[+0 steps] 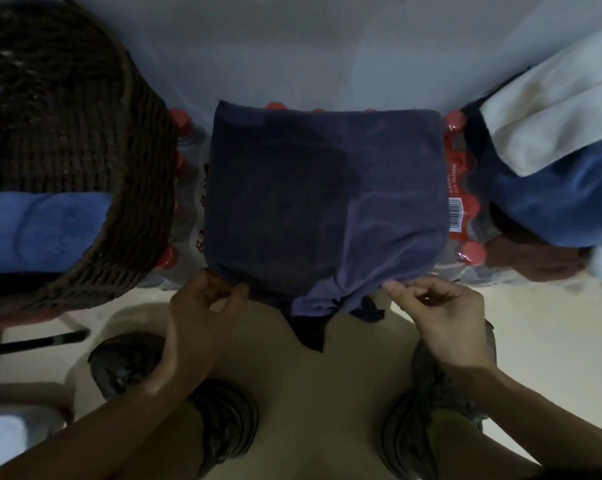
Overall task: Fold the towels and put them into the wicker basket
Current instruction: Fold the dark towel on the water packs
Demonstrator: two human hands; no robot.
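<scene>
The near edge of the dark purple towel [327,188] is being pinched by the left hand [202,306] and right hand [444,313] atop bottle packs [460,188]; a folded blue towel [40,230] is being held in the wicker basket [85,140].

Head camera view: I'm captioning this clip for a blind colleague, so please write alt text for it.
Both hands, left hand and right hand, pinch the near edge of a dark purple towel spread over a pack of red-capped bottles. A wicker basket at left holds a folded blue towel; white and blue towels lie at right.
</scene>
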